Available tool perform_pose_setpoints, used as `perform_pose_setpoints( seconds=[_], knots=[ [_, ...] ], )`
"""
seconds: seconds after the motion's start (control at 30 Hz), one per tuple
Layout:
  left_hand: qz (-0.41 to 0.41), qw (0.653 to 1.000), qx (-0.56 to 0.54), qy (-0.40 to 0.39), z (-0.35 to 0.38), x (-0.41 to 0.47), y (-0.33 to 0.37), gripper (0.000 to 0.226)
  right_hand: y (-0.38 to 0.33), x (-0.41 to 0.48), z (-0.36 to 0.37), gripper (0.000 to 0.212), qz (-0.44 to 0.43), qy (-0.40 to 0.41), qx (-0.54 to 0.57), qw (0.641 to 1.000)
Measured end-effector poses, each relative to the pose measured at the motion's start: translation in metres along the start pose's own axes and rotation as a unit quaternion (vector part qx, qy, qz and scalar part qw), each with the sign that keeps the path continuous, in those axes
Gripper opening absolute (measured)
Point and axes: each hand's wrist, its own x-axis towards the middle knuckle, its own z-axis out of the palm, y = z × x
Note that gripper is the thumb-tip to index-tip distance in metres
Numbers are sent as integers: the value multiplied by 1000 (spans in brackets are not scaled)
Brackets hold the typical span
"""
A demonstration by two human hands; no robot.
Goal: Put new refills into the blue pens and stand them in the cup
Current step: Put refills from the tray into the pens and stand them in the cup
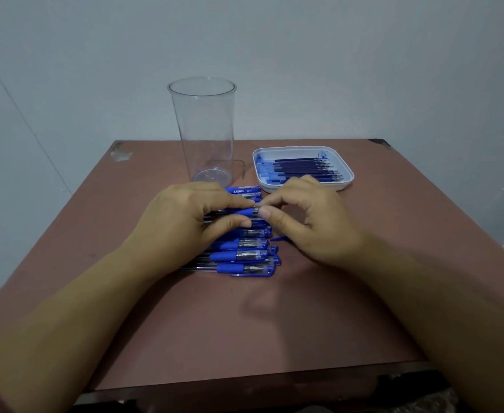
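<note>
Left grip [191, 217], right grip [310, 225] on crosswise pen [244, 211], tip rightward

White lettering that reads "KREAT", with an unclear last character, stands on the blue pen [243, 191] just beyond the left hand's [191, 216] fingertips. The smaller print beside it is illegible.

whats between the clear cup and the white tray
Nothing; only bare table separates the cup and the tray of refills, as the head view shows.
</note>
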Motion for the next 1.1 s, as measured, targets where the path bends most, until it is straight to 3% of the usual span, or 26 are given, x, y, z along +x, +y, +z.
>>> perform_pose_setpoints(
  seconds=[0.33, 0.47, 0.6, 0.77, 0.93, 1.1],
  knots=[
    [-8, 1000, -20, -4, -2, -1, 3, 26, 2, -7, -3, 12, -18, 50, 5, 999],
    [-18, 999, -33, -2, -2, -3, 2, 25, -1, -9, -4, 18, -38, 60, 13, 997],
    [-3, 999, -32, 8, -2, -2, 2, 28, -1, -13, -8, 29, -3, 42, 37, 998],
    [4, 1000, -29, 2, -1, -1, 3, 30, 2, -12, -6, 15, -28, 43, 8, 999],
    [-5, 1000, -23, 1, -1, -1, 1, 31, 5, -12, -7, 28, -68, 55, -32, 996],
    [-7, 1000, -22, -3, 0, -1, -1, 30, 8, -11, -5, 12, -103, 68, -52, 991]
  ],
)
